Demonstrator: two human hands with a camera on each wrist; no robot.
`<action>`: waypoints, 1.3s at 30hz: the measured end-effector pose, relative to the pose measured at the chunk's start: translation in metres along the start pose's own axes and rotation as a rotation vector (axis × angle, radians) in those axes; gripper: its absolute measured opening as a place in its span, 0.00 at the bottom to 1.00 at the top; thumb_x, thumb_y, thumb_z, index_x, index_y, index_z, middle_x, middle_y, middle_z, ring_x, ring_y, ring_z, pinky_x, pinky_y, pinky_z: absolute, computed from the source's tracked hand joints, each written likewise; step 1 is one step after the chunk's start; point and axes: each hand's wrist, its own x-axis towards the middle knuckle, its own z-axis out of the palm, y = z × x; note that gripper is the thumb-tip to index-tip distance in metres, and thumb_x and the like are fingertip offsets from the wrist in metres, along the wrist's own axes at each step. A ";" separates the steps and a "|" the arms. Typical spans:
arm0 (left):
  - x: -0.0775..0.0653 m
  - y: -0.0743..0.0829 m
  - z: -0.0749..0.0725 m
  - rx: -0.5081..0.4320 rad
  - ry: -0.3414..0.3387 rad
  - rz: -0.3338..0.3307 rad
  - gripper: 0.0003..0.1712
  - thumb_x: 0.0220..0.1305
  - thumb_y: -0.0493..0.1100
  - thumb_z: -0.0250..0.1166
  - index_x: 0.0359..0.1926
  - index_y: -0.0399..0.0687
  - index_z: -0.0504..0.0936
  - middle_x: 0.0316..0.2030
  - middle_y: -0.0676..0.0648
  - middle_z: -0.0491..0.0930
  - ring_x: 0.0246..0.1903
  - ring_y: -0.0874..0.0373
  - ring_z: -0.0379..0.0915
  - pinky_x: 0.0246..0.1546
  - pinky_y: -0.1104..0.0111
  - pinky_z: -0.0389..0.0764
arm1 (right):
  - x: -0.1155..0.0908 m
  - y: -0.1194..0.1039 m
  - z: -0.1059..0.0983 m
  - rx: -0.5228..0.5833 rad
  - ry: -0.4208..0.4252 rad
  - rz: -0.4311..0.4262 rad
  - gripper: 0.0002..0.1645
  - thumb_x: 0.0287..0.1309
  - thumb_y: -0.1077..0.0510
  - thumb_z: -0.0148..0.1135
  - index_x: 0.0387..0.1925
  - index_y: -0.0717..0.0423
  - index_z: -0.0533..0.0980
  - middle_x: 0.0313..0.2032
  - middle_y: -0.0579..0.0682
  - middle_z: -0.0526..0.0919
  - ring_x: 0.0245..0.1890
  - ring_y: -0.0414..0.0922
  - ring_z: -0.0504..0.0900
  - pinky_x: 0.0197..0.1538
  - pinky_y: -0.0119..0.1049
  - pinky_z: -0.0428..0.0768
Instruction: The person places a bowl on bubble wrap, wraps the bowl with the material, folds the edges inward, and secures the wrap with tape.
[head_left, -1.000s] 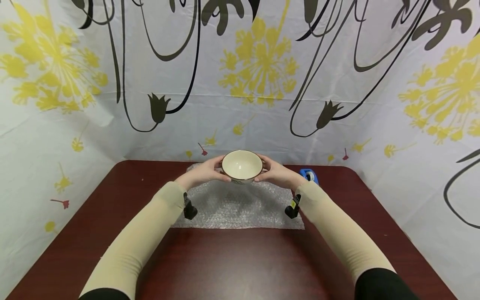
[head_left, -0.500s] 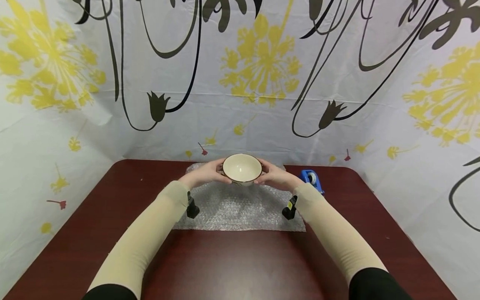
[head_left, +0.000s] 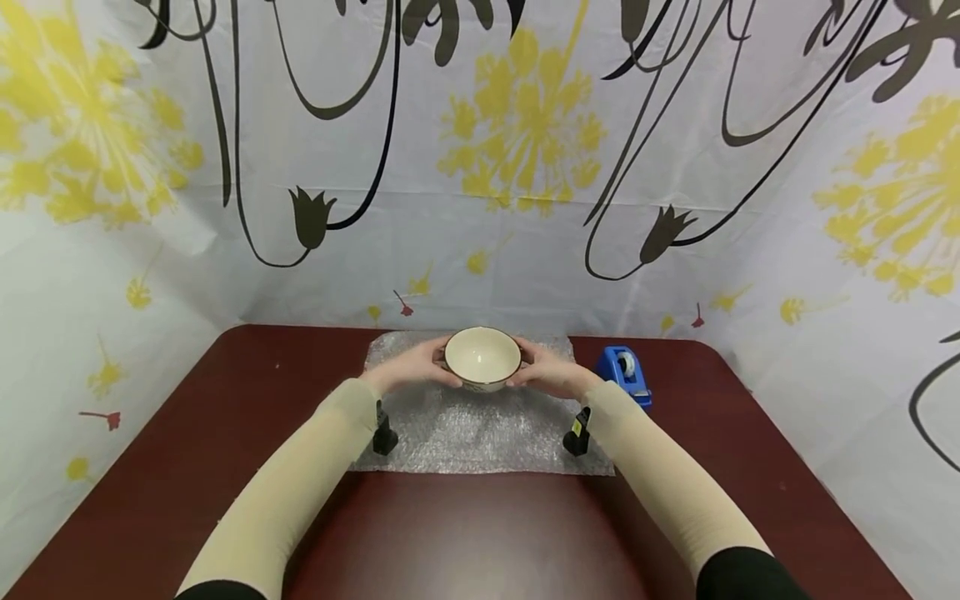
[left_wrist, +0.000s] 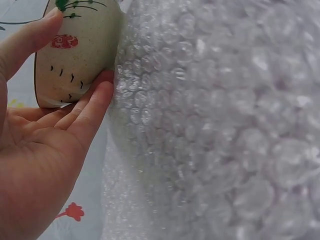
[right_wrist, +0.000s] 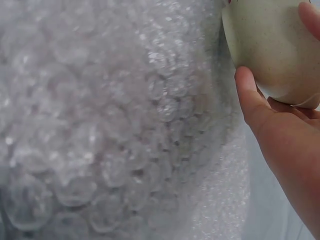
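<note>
The bowl's underside is hidden from above; whether it touches the bubble wrap below is unclear. Tabletop extends nearer than the wrap's front edge. The left hand and right hand grip the bowl between them from opposite sides.

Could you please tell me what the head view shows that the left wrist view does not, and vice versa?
Only the head view shows the blue tape dispenser, the table, the right grip, both sleeves and the inside of the bowl. Only the left wrist view shows the red mark on the bowl's outside. Both share the bowl, the left grip, the bubble wrap and the patterned backdrop.
</note>
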 end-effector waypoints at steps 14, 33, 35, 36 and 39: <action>-0.002 -0.012 0.006 -0.007 0.047 -0.067 0.57 0.53 0.35 0.74 0.76 0.46 0.49 0.69 0.37 0.59 0.67 0.41 0.57 0.57 0.55 0.74 | 0.003 0.010 0.003 0.016 -0.019 -0.001 0.61 0.54 0.72 0.65 0.77 0.47 0.39 0.73 0.59 0.46 0.68 0.59 0.58 0.55 0.45 0.75; -0.007 -0.007 0.013 0.093 0.100 -0.148 0.59 0.54 0.44 0.75 0.77 0.48 0.45 0.69 0.37 0.59 0.66 0.41 0.60 0.55 0.54 0.75 | -0.010 -0.019 -0.028 -0.353 0.528 0.174 0.38 0.69 0.51 0.52 0.73 0.62 0.53 0.71 0.64 0.55 0.69 0.60 0.57 0.67 0.56 0.60; -0.007 -0.004 0.014 0.090 0.090 -0.132 0.59 0.53 0.43 0.75 0.76 0.47 0.46 0.68 0.37 0.59 0.66 0.42 0.59 0.58 0.53 0.72 | -0.011 -0.016 -0.032 -0.319 0.598 0.203 0.41 0.70 0.49 0.51 0.74 0.63 0.49 0.72 0.64 0.51 0.70 0.61 0.53 0.68 0.56 0.58; -0.007 -0.002 0.015 0.083 0.082 -0.121 0.58 0.53 0.41 0.75 0.76 0.46 0.46 0.68 0.38 0.59 0.66 0.42 0.58 0.59 0.53 0.70 | -0.011 -0.014 -0.035 -0.303 0.615 0.214 0.42 0.70 0.49 0.51 0.75 0.63 0.46 0.73 0.65 0.48 0.71 0.61 0.51 0.68 0.57 0.57; -0.008 0.002 0.018 0.063 0.073 -0.093 0.57 0.53 0.38 0.74 0.76 0.45 0.47 0.68 0.38 0.59 0.67 0.43 0.57 0.63 0.52 0.66 | -0.011 -0.008 -0.042 -0.237 0.636 0.239 0.44 0.72 0.49 0.48 0.75 0.63 0.40 0.74 0.65 0.42 0.72 0.62 0.46 0.69 0.58 0.53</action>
